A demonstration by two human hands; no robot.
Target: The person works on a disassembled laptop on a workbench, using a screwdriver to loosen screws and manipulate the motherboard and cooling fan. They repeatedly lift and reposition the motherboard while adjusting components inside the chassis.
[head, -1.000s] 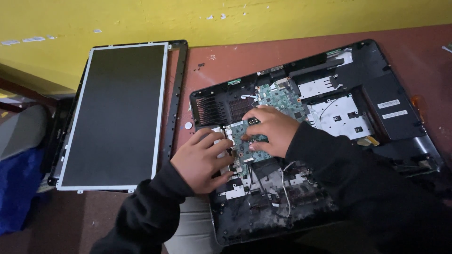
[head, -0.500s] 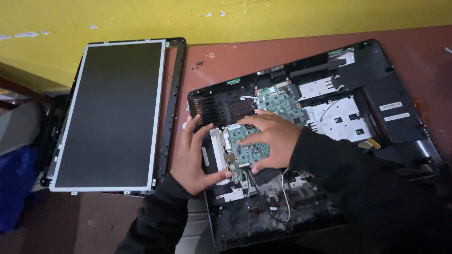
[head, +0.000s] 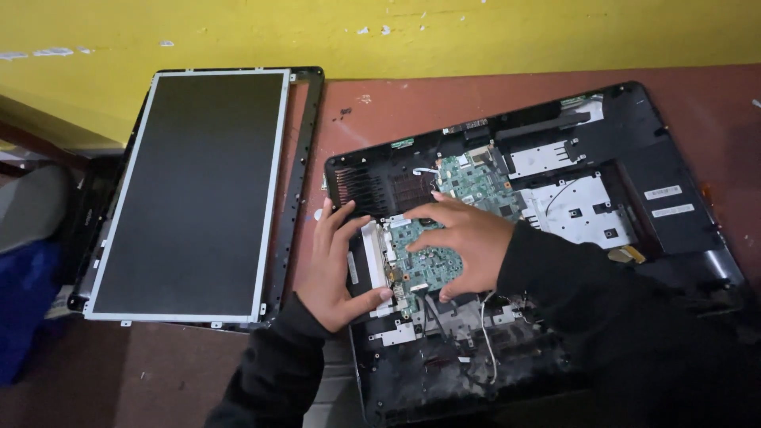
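Observation:
An opened black laptop base (head: 666,158) lies on a reddish table (head: 476,99), its insides exposed. A green circuit board (head: 476,184) sits in its middle. My right hand (head: 468,242) lies flat on the board's lower part, fingers spread. My left hand (head: 337,265) cups the base's left edge beside a white metal bracket (head: 371,254), thumb pressed near the board's lower left corner. Both sleeves are black. Loose wires (head: 485,349) trail below the board.
A detached laptop screen panel (head: 190,190) in its black bezel lies to the left on the table. A yellow wall (head: 396,36) runs along the back. A blue object (head: 24,301) sits at the far left edge.
My left hand has slid off the board to the base's left edge. My right hand has flattened and spread over the board. The view shifted slightly.

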